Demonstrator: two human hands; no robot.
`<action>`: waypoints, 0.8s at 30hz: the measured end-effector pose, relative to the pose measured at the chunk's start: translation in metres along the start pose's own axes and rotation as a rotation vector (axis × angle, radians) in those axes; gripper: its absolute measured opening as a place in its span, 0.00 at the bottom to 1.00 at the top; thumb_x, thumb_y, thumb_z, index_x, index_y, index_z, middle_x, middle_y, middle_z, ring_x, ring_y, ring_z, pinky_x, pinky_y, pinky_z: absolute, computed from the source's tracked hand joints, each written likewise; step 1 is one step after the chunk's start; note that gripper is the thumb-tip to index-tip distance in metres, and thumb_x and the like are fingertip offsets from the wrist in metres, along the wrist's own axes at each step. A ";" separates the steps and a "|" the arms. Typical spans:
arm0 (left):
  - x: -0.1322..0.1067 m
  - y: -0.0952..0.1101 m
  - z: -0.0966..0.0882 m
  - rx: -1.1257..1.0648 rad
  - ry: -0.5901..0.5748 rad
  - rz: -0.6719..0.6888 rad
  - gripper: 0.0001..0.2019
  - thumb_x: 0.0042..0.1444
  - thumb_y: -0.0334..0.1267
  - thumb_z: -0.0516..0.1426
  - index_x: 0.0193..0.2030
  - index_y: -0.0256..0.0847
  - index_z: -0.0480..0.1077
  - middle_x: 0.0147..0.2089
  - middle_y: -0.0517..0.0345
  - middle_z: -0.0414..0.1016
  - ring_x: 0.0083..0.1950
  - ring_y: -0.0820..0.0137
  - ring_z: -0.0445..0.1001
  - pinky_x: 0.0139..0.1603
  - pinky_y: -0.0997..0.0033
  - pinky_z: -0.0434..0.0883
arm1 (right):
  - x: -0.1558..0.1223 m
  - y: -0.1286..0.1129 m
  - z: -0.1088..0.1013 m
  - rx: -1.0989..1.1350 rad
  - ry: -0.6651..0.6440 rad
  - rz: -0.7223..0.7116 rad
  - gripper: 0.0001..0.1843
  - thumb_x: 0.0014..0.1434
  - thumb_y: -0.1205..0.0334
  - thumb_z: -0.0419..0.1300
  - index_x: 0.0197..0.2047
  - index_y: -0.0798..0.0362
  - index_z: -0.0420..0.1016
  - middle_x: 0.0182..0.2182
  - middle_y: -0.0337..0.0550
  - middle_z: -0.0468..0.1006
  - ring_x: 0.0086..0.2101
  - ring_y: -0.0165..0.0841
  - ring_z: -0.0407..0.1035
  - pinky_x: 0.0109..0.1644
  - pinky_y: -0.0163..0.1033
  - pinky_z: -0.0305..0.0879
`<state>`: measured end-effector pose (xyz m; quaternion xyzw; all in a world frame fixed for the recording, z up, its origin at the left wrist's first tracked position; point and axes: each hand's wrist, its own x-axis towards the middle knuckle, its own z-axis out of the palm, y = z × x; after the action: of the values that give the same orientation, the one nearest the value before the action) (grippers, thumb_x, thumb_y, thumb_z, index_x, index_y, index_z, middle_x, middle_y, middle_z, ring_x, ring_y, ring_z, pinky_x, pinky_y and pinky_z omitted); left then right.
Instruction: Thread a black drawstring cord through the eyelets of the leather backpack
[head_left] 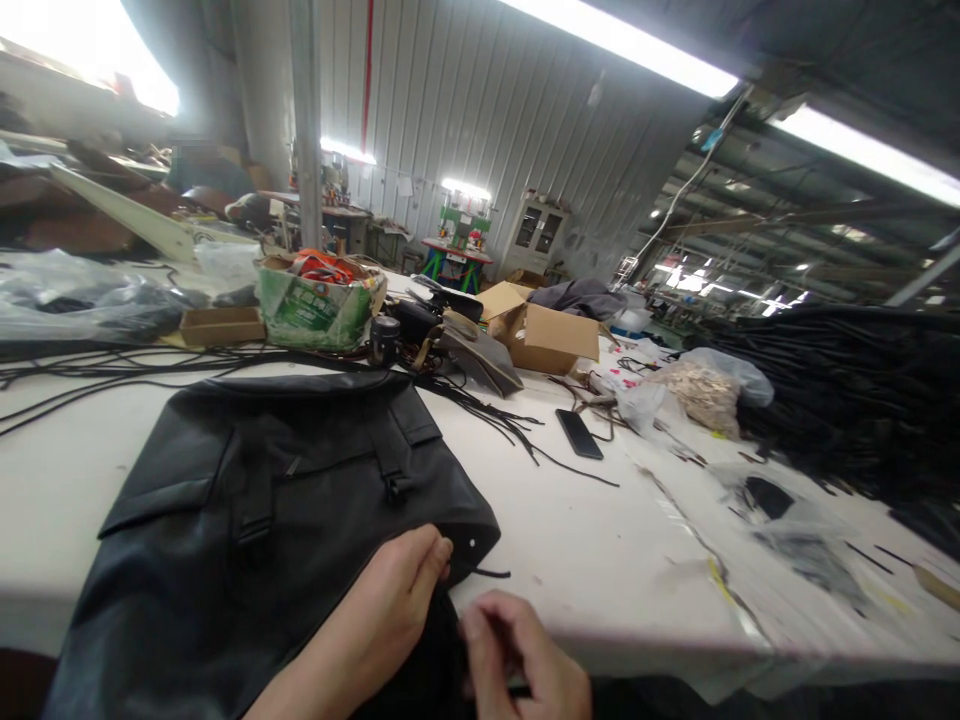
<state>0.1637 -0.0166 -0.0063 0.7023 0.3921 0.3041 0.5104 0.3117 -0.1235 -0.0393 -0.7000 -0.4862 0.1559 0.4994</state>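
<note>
A black leather-look bag (pixel 300 520) with buckled straps and a short zip lies flat on the white table. My left hand (pixel 401 580) reaches across it, its fingers closed on the bag's edge close to the right corner. A small pale hole shows in that corner, and a short black cord end (pixel 491 573) sticks out just beyond my fingertips. Beside the bag's dark opening, my right hand (pixel 529 655) is slightly blurred, with thumb and fingers curled together. What those fingers hold, if anything, is hidden against the dark material.
Long black cords (pixel 480 405) stretch across the table behind the bag. Farther back are a green bag (pixel 319 310), a cardboard box (pixel 551 335) and a small brown tray (pixel 222 327). A phone (pixel 579 434) lies to the right, before a dark material pile (pixel 847 400).
</note>
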 end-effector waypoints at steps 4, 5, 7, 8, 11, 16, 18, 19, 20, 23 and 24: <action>0.004 0.006 0.003 0.089 -0.017 -0.008 0.20 0.76 0.51 0.53 0.32 0.45 0.63 0.30 0.63 0.70 0.34 0.67 0.69 0.37 0.65 0.59 | 0.041 0.016 -0.022 -0.008 0.052 0.070 0.37 0.65 0.35 0.70 0.65 0.55 0.79 0.42 0.52 0.86 0.32 0.41 0.79 0.34 0.41 0.80; 0.005 0.005 0.005 0.103 -0.035 0.008 0.18 0.76 0.48 0.53 0.33 0.45 0.65 0.31 0.62 0.74 0.35 0.66 0.71 0.38 0.65 0.59 | 0.049 0.019 -0.021 0.028 -0.016 0.091 0.40 0.64 0.36 0.70 0.68 0.56 0.76 0.45 0.53 0.86 0.34 0.42 0.81 0.35 0.42 0.81; 0.006 0.001 0.008 0.141 -0.068 0.052 0.16 0.75 0.42 0.52 0.34 0.45 0.68 0.34 0.58 0.79 0.37 0.64 0.76 0.40 0.65 0.61 | 0.059 0.020 -0.014 0.095 -0.180 0.117 0.32 0.67 0.39 0.68 0.62 0.54 0.79 0.44 0.51 0.86 0.36 0.43 0.82 0.39 0.42 0.81; 0.006 -0.001 0.009 0.170 -0.073 0.068 0.16 0.75 0.41 0.51 0.33 0.45 0.68 0.34 0.57 0.79 0.37 0.63 0.77 0.41 0.64 0.61 | 0.061 0.018 -0.010 0.111 -0.238 0.117 0.25 0.69 0.40 0.66 0.55 0.53 0.82 0.40 0.49 0.86 0.36 0.43 0.82 0.40 0.42 0.80; 0.006 -0.010 0.008 0.234 -0.036 0.077 0.15 0.75 0.40 0.50 0.34 0.45 0.67 0.36 0.55 0.79 0.39 0.61 0.78 0.41 0.63 0.61 | 0.061 0.014 -0.002 0.112 -0.254 0.106 0.19 0.71 0.43 0.63 0.42 0.51 0.80 0.34 0.45 0.84 0.34 0.42 0.80 0.39 0.41 0.76; 0.011 -0.011 0.003 0.134 0.146 0.031 0.15 0.77 0.42 0.49 0.36 0.47 0.65 0.31 0.61 0.73 0.34 0.65 0.73 0.38 0.65 0.62 | 0.057 0.021 0.000 0.183 -0.279 0.139 0.26 0.71 0.40 0.64 0.59 0.52 0.83 0.40 0.47 0.86 0.37 0.44 0.80 0.41 0.42 0.76; 0.015 -0.008 0.004 0.132 0.203 0.036 0.15 0.76 0.40 0.50 0.36 0.46 0.69 0.31 0.60 0.75 0.34 0.64 0.75 0.39 0.66 0.64 | 0.056 0.024 0.001 0.214 -0.282 0.156 0.29 0.71 0.38 0.65 0.60 0.52 0.83 0.37 0.46 0.86 0.36 0.44 0.80 0.41 0.42 0.76; 0.016 -0.008 0.005 0.151 0.217 0.052 0.15 0.75 0.39 0.50 0.35 0.45 0.71 0.32 0.58 0.77 0.35 0.64 0.76 0.41 0.65 0.65 | 0.055 0.025 0.002 0.231 -0.278 0.162 0.28 0.71 0.38 0.65 0.59 0.53 0.84 0.36 0.47 0.86 0.35 0.44 0.80 0.40 0.42 0.76; 0.017 -0.008 0.007 0.177 0.230 0.072 0.16 0.75 0.38 0.51 0.35 0.45 0.73 0.34 0.55 0.79 0.37 0.63 0.77 0.42 0.65 0.66 | 0.055 0.025 0.003 0.245 -0.270 0.165 0.28 0.71 0.38 0.65 0.59 0.53 0.84 0.36 0.47 0.86 0.35 0.44 0.80 0.41 0.42 0.76; 0.016 -0.011 0.012 0.219 0.215 0.131 0.17 0.73 0.36 0.52 0.37 0.43 0.81 0.40 0.48 0.85 0.42 0.59 0.81 0.45 0.64 0.71 | 0.054 0.024 0.005 0.276 -0.257 0.164 0.26 0.71 0.39 0.65 0.55 0.53 0.84 0.36 0.47 0.86 0.35 0.44 0.80 0.41 0.42 0.77; 0.015 -0.012 0.013 0.226 0.193 0.140 0.16 0.73 0.36 0.53 0.38 0.43 0.82 0.41 0.48 0.86 0.43 0.58 0.82 0.46 0.64 0.72 | 0.054 0.024 0.006 0.286 -0.259 0.169 0.25 0.71 0.39 0.65 0.54 0.53 0.84 0.35 0.46 0.85 0.34 0.43 0.79 0.40 0.42 0.76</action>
<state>0.1793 -0.0076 -0.0208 0.7484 0.4209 0.3590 0.3658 0.3460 -0.0759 -0.0482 -0.6343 -0.4588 0.3533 0.5121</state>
